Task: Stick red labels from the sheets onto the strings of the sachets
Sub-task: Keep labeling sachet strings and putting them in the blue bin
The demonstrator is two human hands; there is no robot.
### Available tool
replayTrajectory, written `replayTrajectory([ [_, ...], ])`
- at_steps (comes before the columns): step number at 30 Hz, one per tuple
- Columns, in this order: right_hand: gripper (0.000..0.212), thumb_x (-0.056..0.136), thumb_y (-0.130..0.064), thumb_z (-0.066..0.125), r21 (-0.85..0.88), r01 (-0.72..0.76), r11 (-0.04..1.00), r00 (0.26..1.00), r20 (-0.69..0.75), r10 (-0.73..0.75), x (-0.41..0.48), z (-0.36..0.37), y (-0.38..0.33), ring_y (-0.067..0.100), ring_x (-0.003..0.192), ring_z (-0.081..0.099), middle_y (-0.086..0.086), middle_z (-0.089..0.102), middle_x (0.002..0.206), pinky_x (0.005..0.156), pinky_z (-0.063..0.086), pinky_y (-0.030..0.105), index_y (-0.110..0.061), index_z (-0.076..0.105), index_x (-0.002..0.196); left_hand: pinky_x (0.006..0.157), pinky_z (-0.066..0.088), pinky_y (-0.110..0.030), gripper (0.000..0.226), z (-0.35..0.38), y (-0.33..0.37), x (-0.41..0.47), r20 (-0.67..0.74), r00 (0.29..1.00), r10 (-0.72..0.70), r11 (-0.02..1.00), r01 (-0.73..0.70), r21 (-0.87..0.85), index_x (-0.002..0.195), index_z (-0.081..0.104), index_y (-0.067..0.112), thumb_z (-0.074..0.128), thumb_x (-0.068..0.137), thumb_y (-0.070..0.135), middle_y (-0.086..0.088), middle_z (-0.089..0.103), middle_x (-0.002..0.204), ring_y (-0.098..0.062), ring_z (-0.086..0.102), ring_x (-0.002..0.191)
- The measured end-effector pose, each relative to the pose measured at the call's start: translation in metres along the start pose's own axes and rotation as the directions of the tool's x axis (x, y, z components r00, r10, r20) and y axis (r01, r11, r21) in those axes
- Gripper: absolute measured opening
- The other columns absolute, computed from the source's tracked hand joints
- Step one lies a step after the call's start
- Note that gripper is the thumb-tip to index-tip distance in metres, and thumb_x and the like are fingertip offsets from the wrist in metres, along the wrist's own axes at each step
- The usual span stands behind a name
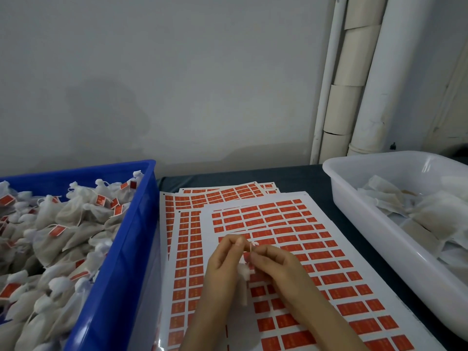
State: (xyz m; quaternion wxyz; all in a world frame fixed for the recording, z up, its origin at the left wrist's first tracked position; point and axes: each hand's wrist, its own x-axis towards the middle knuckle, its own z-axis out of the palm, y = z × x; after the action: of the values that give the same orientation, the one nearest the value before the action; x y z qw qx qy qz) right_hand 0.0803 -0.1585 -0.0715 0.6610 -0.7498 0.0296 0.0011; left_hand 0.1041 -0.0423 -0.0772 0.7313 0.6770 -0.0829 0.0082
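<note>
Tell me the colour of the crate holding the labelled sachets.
The crate is blue, clearest in the head view.

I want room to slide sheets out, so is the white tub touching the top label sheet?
Apart. The head view shows a strip of dark table between the top label sheet's right edge and the white tub.

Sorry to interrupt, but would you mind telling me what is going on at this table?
A person is tagging sachets. The left hand and right hand pinch the string of one white sachet above the sheets of red labels. Whether its label is on yet is too small to tell. The blue crate on the left holds labelled sachets; the white tub on the right holds plain ones.
</note>
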Motion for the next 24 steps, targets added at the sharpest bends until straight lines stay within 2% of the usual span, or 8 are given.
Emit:
replayTrajectory([
  [2,0.020,0.089,-0.028,0.056,0.107,-0.034,0.994,0.999,-0.023,0.037,0.001,0.001,0.001,0.006,0.060,0.059,-0.007,0.066,0.066,0.061,0.045,0.013,-0.027,0.071,0.076,0.057,0.045,-0.002,0.017,0.000,-0.002,0.003,-0.013,1.000,0.000,0.997,0.001,0.075,0.085,0.061,0.029,0.047,0.095,0.028,0.021,0.067,0.084,0.001,0.064,0.089],
  [4,0.022,0.090,-0.019,0.056,0.287,-0.051,0.957,0.996,-0.058,0.070,0.003,0.002,0.001,0.011,0.056,0.057,0.004,0.064,0.066,0.058,0.049,0.017,-0.021,0.071,0.074,0.056,0.045,-0.001,0.018,0.002,-0.003,0.003,-0.026,1.000,-0.005,0.991,0.008,0.135,0.095,0.057,0.032,0.040,0.094,0.039,0.026,0.063,0.090,-0.001,0.061,0.093],
  [8,0.024,0.091,-0.013,0.053,0.525,-0.039,0.850,0.990,-0.096,0.105,0.005,-0.001,-0.002,0.014,0.051,0.055,0.010,0.064,0.068,0.057,0.052,0.020,-0.012,0.070,0.075,0.056,0.039,0.005,0.037,0.007,0.000,-0.006,0.029,0.999,0.019,0.984,-0.024,0.177,0.105,0.047,0.046,0.030,0.077,0.063,0.051,0.051,0.094,0.030,0.046,0.090],
  [13,0.035,0.093,-0.009,0.048,0.637,-0.009,0.771,0.983,-0.135,0.122,0.010,-0.008,-0.001,0.012,0.046,0.045,0.010,0.054,0.060,0.055,0.048,0.023,-0.010,0.065,0.062,0.055,0.042,0.001,0.036,0.010,0.002,-0.009,0.126,0.991,-0.051,0.972,0.020,0.233,0.106,0.028,0.072,0.044,0.075,0.063,0.041,0.046,0.100,0.020,0.056,0.084],
  [17,0.036,0.093,-0.009,0.047,0.609,0.014,0.793,0.980,-0.166,0.110,0.011,-0.010,-0.001,0.009,0.041,0.043,0.007,0.050,0.054,0.049,0.047,0.021,-0.010,0.064,0.061,0.061,0.047,-0.002,0.055,0.011,0.000,-0.010,0.184,0.981,-0.069,0.963,0.017,0.270,0.103,0.017,0.082,0.056,0.086,0.046,0.042,0.044,0.099,0.005,0.059,0.087],
  [20,0.028,0.094,-0.012,0.049,0.503,0.045,0.863,0.985,-0.168,0.047,0.011,-0.008,0.002,0.011,0.045,0.047,0.008,0.053,0.056,0.052,0.048,0.021,-0.010,0.066,0.071,0.065,0.047,0.000,0.044,0.006,-0.006,-0.009,0.186,0.980,-0.066,0.947,0.002,0.322,0.106,0.025,0.073,0.051,0.091,0.042,0.042,0.041,0.100,0.001,0.058,0.095],
  [23,0.017,0.092,-0.020,0.053,0.197,0.108,0.974,0.977,-0.201,-0.068,0.010,-0.009,0.005,0.014,0.062,0.063,-0.003,0.065,0.067,0.062,0.052,0.018,-0.017,0.066,0.080,0.061,0.043,0.004,0.012,0.004,-0.005,-0.013,0.177,0.981,-0.080,0.921,0.005,0.390,0.096,0.046,0.059,0.044,0.092,0.047,0.040,0.051,0.094,0.010,0.058,0.091],
  [24,0.014,0.090,-0.024,0.055,0.070,0.123,0.990,0.973,-0.204,-0.107,0.010,-0.009,0.005,0.009,0.070,0.065,-0.008,0.068,0.073,0.063,0.052,0.015,-0.022,0.065,0.081,0.063,0.046,0.002,0.011,0.003,-0.003,-0.013,0.166,0.982,-0.086,0.921,0.015,0.389,0.092,0.051,0.054,0.040,0.088,0.055,0.037,0.057,0.089,0.013,0.058,0.087],
])
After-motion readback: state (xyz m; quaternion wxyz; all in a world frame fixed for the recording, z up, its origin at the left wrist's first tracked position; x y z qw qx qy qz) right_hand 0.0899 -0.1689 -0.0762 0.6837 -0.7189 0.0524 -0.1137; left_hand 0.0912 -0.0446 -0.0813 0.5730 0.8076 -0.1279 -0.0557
